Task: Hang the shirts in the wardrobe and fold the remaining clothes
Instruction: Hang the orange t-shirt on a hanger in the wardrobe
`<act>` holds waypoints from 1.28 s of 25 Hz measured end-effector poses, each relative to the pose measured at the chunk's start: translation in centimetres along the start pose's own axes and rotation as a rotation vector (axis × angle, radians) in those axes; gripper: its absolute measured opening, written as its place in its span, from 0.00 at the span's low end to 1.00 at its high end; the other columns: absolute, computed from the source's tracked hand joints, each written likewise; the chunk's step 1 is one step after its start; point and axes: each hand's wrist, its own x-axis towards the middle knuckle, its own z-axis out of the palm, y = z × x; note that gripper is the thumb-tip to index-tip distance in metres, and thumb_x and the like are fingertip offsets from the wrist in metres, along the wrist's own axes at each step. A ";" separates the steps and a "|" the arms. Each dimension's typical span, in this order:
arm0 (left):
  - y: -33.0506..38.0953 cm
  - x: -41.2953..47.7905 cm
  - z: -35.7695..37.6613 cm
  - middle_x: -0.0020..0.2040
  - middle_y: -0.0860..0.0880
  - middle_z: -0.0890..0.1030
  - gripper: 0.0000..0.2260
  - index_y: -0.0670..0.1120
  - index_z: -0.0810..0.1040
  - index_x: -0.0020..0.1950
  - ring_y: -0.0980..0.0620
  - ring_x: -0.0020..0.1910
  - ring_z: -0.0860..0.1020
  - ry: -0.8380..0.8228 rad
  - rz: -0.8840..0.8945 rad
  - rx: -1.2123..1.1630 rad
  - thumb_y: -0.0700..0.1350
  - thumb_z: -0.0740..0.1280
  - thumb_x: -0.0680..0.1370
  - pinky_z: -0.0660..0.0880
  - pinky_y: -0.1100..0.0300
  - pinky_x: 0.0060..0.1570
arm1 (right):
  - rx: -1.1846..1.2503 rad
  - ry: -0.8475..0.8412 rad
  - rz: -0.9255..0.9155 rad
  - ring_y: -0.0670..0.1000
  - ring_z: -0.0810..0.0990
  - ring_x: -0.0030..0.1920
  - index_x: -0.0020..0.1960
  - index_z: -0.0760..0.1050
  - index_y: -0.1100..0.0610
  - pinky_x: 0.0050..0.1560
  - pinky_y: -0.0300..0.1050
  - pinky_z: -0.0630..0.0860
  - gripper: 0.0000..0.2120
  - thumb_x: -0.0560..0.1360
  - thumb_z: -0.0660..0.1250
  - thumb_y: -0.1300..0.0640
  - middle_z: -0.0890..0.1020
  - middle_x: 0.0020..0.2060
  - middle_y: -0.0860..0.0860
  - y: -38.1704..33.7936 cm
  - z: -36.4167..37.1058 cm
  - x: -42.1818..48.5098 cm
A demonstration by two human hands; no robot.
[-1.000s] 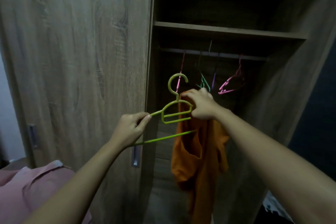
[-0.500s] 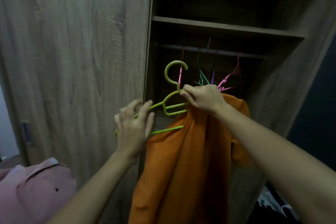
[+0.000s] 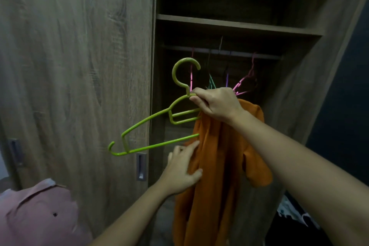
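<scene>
- The green hanger (image 3: 147, 121) is gripped at its neck by the right hand (image 3: 217, 104).
- The orange shirt (image 3: 215, 175), draped below, is touched by the left hand (image 3: 181, 170), fingers outstretched.

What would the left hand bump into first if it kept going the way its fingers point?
The orange shirt. The left hand points up and right, with its fingertips at the cloth's edge, just below the bottom bar of the green hanger. Depth is hard to judge.

Dim flat light, brighter at frame left, wardrobe (image 3: 235, 26) near-black at upper centre, soft focus, bowed right edge
</scene>
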 end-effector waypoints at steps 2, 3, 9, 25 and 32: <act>-0.6 0.2 0.2 0.52 0.53 0.73 0.29 0.55 0.69 0.64 0.53 0.56 0.69 0.030 -0.030 -0.071 0.68 0.57 0.67 0.62 0.50 0.62 | -0.006 -0.004 -0.028 0.45 0.77 0.26 0.52 0.79 0.52 0.25 0.29 0.59 0.16 0.79 0.55 0.47 0.80 0.29 0.47 0.3 -0.4 -0.5; -1.9 0.0 -0.1 0.49 0.54 0.74 0.32 0.54 0.74 0.60 0.53 0.56 0.70 0.061 -0.054 -0.005 0.72 0.55 0.65 0.62 0.53 0.59 | -0.015 0.004 -0.019 0.46 0.78 0.27 0.52 0.79 0.52 0.25 0.31 0.60 0.16 0.79 0.55 0.47 0.81 0.30 0.47 0.8 -0.8 -0.8; -9.4 -1.9 -4.7 0.44 0.53 0.77 0.35 0.56 0.78 0.59 0.51 0.53 0.75 0.056 -0.214 0.318 0.75 0.48 0.66 0.68 0.53 0.53 | -0.155 -0.062 0.045 0.50 0.77 0.25 0.50 0.78 0.51 0.25 0.34 0.60 0.23 0.79 0.47 0.42 0.80 0.28 0.48 4.1 -2.9 -2.6; -1.2 2.8 -14.8 0.58 0.53 0.74 0.17 0.51 0.76 0.59 0.64 0.52 0.73 0.249 0.137 -0.085 0.39 0.71 0.73 0.69 0.72 0.47 | 0.092 -0.229 0.551 0.46 0.76 0.35 0.51 0.75 0.43 0.30 0.37 0.65 0.16 0.79 0.49 0.40 0.79 0.33 0.46 1.1 0.9 -5.2; -3.5 1.3 -15.9 0.45 0.54 0.78 0.22 0.53 0.75 0.50 0.60 0.41 0.77 -0.014 -0.105 0.002 0.68 0.65 0.68 0.75 0.66 0.39 | 0.143 -0.180 0.621 0.45 0.77 0.34 0.51 0.76 0.43 0.34 0.42 0.70 0.18 0.79 0.49 0.40 0.75 0.28 0.43 0.9 0.1 -5.6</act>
